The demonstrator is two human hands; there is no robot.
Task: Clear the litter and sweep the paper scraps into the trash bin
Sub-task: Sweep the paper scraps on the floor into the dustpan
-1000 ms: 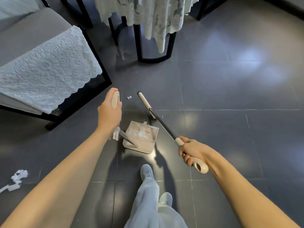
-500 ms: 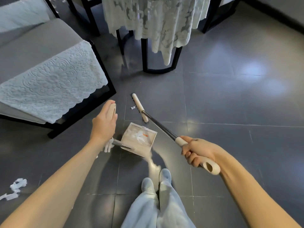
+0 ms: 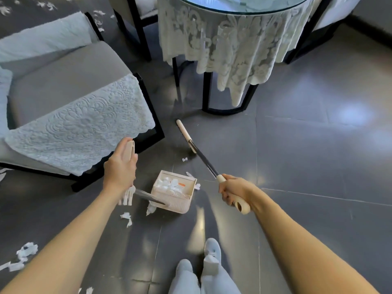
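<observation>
My left hand (image 3: 119, 166) grips the cream top of the dustpan's long handle. The cream dustpan (image 3: 173, 192) stands on the dark floor just right of that hand, with white paper scraps inside. My right hand (image 3: 232, 190) grips the cream handle of the broom. Its dark shaft runs up-left to the narrow cream broom head (image 3: 186, 135), which is on the floor near the table base. One small scrap (image 3: 184, 159) lies between broom head and dustpan. More scraps (image 3: 126, 217) lie left of the pan, and a cluster (image 3: 23, 254) sits at the lower left.
A grey armchair (image 3: 63, 98) with a lace cover fills the left. A round glass table (image 3: 233, 39) with a lace cloth and black legs stands ahead. Further scraps (image 3: 48, 5) litter the floor at top left. My feet (image 3: 203, 264) are at the bottom centre.
The view has tilted up and the table top now shows. The dustpan has turned more upright, its scraps gathered inside. The broom head has moved away from the pan, toward the table base.
</observation>
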